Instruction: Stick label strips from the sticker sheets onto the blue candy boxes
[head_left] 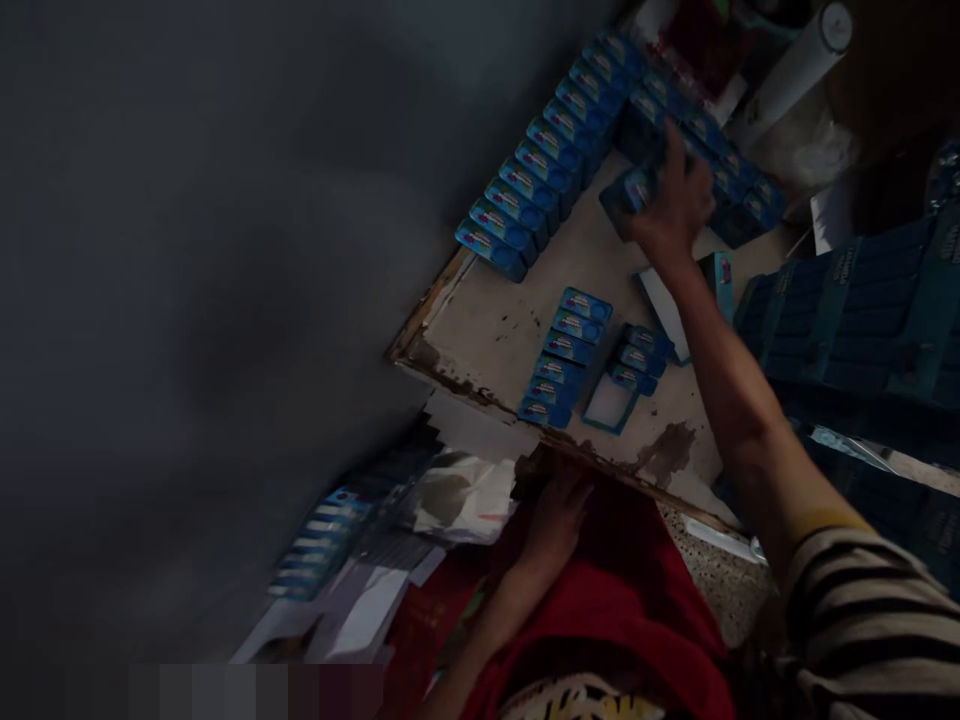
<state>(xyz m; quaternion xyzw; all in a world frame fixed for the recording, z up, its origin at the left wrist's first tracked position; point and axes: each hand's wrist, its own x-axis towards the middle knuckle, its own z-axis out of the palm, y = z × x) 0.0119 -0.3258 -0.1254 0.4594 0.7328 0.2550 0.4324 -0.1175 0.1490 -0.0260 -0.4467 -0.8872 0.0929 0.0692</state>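
Note:
My right hand (pixel 675 205) reaches over the table, its fingers spanning a small blue box (pixel 637 188) beside the far boxes. Part of that box is hidden by the hand. Below the table's near edge, my left hand (pixel 559 510) lies over the red cloth on my lap. Its fingers look stretched out and hold nothing visible, though the scene is dark. A long row of blue boxes (pixel 540 170) runs along the left side of the table. Closer to me stand a shorter row of blue boxes (pixel 562 360) and an open-topped blue carton (pixel 611 405) with several small boxes at one end.
The worn tabletop (pixel 495 320) has a chipped edge beside a grey wall (pixel 225 250). A white roll (pixel 802 65) lies at the far right. Stacked blue packs (pixel 847 310) stand to the right. Papers (pixel 457 500) and more blue packs (pixel 322 540) lie below left.

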